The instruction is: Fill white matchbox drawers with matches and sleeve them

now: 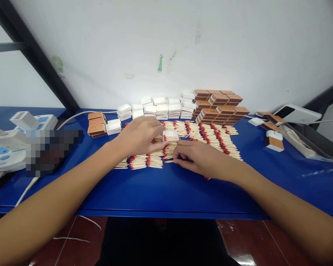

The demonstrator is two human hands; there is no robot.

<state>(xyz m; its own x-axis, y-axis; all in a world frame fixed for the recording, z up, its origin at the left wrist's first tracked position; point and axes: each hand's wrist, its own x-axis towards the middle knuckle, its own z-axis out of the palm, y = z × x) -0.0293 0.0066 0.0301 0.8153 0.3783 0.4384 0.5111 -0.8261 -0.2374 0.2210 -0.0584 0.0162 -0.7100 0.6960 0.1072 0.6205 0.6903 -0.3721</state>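
Left hand (140,137) clamps 1 white tray (171,135), open side up, close by; right hand (202,159) pinches matches (138,162) shut between fingertips; spare trays (162,109) stacked within reach.

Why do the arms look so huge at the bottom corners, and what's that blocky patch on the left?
Head view: a wide lens stretches whatever nears the corners; the patch is pixelated, hiding what lies there; white boxes glare; matches are sharp.
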